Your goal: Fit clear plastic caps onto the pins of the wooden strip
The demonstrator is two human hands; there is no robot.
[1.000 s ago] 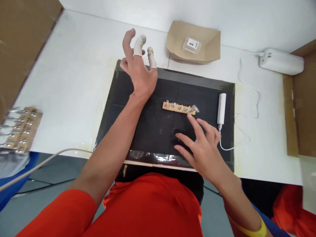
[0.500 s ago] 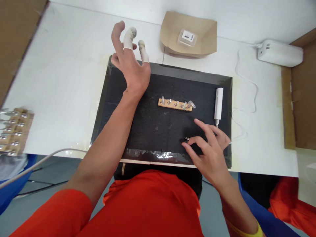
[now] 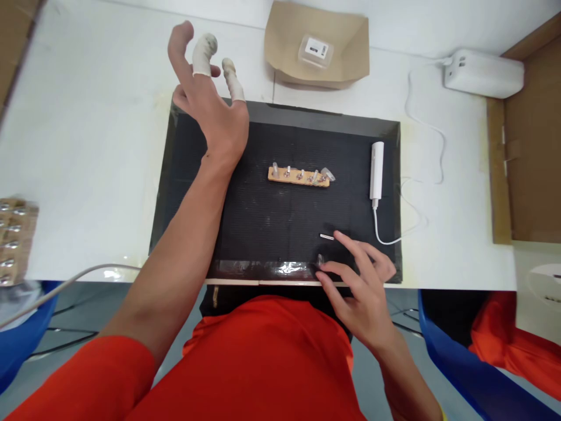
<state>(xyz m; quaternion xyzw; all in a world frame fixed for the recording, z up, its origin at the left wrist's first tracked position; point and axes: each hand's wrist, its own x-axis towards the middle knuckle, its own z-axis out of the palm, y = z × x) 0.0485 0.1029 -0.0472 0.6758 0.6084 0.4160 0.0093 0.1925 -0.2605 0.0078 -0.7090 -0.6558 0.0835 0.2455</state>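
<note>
My left hand is raised over the far left edge of the black mat, fingers apart and bent, holding nothing. Two of its digits wear white finger cots. At the near edge of the mat, my right hand has thumb and forefinger pinched on a small clear plastic piece, partly hidden by the fingertips. A short metal pin lies on the mat close to another fingertip of that hand. Farther back lies a narrow wooden strip bearing a row of metal pins, some with clear sleeves.
A brown paper tray with a clear plastic box stands behind the mat. On the right are a white stick-shaped device with a cable and a white power block. A wooden block of metal pieces is at far left.
My right hand has shifted toward the near edge, and the metal pin now lies in plain sight. The clear piece has come into view at its fingertips. My left hand keeps its pose.
</note>
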